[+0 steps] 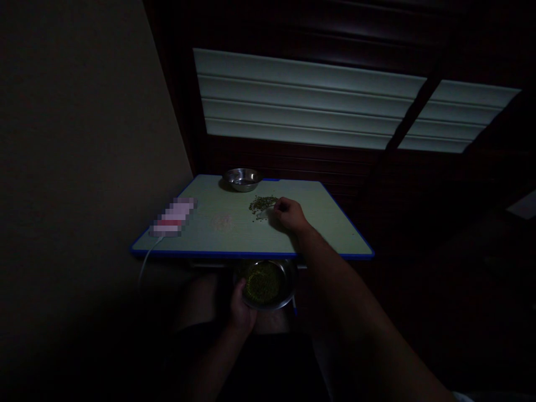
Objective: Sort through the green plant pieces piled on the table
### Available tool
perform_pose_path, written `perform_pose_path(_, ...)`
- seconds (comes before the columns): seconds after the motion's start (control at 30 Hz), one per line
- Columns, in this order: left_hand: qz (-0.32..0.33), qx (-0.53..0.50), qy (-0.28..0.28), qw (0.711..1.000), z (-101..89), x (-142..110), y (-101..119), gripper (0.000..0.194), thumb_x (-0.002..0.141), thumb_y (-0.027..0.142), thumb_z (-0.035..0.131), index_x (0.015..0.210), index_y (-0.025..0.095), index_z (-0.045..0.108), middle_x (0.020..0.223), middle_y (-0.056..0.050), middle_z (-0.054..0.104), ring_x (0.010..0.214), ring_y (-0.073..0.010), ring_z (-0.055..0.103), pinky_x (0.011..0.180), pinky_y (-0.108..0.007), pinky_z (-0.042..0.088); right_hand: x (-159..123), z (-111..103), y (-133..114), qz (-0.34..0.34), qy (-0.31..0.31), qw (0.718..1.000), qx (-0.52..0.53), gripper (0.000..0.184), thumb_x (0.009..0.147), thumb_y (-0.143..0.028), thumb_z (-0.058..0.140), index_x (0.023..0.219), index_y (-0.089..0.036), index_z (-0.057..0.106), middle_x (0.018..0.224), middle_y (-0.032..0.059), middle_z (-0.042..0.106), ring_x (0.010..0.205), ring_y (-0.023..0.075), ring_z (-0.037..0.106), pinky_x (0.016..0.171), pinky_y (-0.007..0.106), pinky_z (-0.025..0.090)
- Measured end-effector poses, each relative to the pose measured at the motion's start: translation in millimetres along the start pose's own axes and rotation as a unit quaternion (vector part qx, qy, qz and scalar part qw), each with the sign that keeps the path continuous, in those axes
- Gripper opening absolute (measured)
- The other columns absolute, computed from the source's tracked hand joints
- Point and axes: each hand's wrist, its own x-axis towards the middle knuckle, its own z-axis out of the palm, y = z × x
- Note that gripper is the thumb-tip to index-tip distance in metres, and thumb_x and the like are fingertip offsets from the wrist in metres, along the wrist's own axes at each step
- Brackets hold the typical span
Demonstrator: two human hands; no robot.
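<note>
Apparently midway: loose seeds (263,202) lie on the bench (322,218); left hand (243,312) pinches a part-filled bowl (290,279); right hand's (290,214) fingertips look pressed together, contents unclear.

The right forearm (343,273) slants up and leftward from the lower right, bare and outstretched. Its wrist runs nearly in line with it, and the right hand (290,214) points left with the fingers curled; whether their tips meet is too dark to tell. The left forearm (220,357) rises from below, closer to the body. The left hand (243,312) sits lower, thumb pointing up, its other fingers mostly hidden.
</note>
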Motion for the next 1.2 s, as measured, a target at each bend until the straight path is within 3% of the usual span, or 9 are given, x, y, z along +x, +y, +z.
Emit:
perform_pose_path(0.5,0.002,0.006,-0.009,1.000,0.3,0.1,0.8,0.030,0.071,0.034,0.062,0.096,0.019,0.070,0.094,-0.007,0.074,0.096,-0.0255,0.066,0.089,-0.038,0.049,-0.1,-1.9,-0.7,0.031,0.004,0.999,-0.022,0.008,0.065,-0.025,0.053,0.066,-0.019,0.057,0.062,-0.0027,0.057,0.060,0.0117,0.048,0.057,0.023,0.036)
perform_pose_path(0.77,0.000,0.013,-0.015,1.000,0.0,-0.3,1.3,0.032,0.071,0.036,0.062,0.097,0.019,0.070,0.092,-0.007,0.074,0.100,-0.0271,0.065,0.090,-0.039,0.048,-0.6,-6.4,-5.1,0.060,0.069,0.993,-0.079,0.011,0.067,-0.026,0.050,0.062,-0.019,0.057,0.058,-0.0023,0.056,0.059,0.0119,0.048,0.057,0.024,0.036)
perform_pose_path(1.07,0.000,0.009,-0.002,1.000,1.8,-0.3,1.8,0.029,0.071,0.035,0.062,0.095,0.020,0.070,0.093,-0.007,0.074,0.093,-0.0256,0.067,0.087,-0.040,0.051,-1.1,-3.7,-2.0,0.070,0.002,0.997,-0.041,0.007,0.062,-0.023,0.052,0.060,-0.019,0.057,0.056,-0.0020,0.057,0.056,0.0121,0.050,0.055,0.023,0.037)
perform_pose_path(1.2,-0.003,0.011,-0.008,1.000,0.0,0.3,0.8,0.032,0.071,0.036,0.062,0.098,0.020,0.070,0.094,-0.007,0.074,0.098,-0.0275,0.066,0.090,-0.042,0.049,-0.6,-3.4,-0.1,0.072,0.018,0.997,-0.032,0.007,0.062,-0.024,0.053,0.062,-0.019,0.057,0.057,-0.0026,0.057,0.056,0.0118,0.050,0.054,0.022,0.038)
